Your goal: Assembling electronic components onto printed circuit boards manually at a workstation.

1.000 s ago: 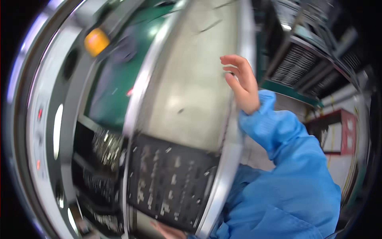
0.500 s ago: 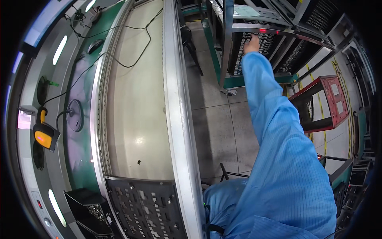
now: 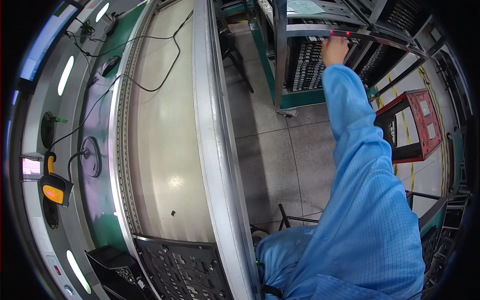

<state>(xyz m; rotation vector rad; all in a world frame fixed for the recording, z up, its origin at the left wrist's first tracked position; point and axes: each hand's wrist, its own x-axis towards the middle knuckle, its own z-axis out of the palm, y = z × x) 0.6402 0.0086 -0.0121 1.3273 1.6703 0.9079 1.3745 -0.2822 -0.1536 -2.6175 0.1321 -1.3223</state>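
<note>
The person's loose, creased blue sleeve [image 3: 367, 170] carries a fine dark grid and narrows toward the cuff [image 3: 340, 73]. A black band [image 3: 272, 290] shows against matching blue cloth [image 3: 285, 250].

No words or numbers can be read. Two pale labels [image 3: 424, 107] sit on the end panel of the red crate [image 3: 431, 149], one nearer the panel's upper edge, the other below it; both are too small to make out. A pale green sheet [image 3: 303, 7] lies on the metal rack [image 3: 280, 65], just behind its front rail [image 3: 300, 33], any writing illegible. The screen [image 3: 46, 46] past the green worktop's [image 3: 112, 225] left edge cannot be read either.
</note>
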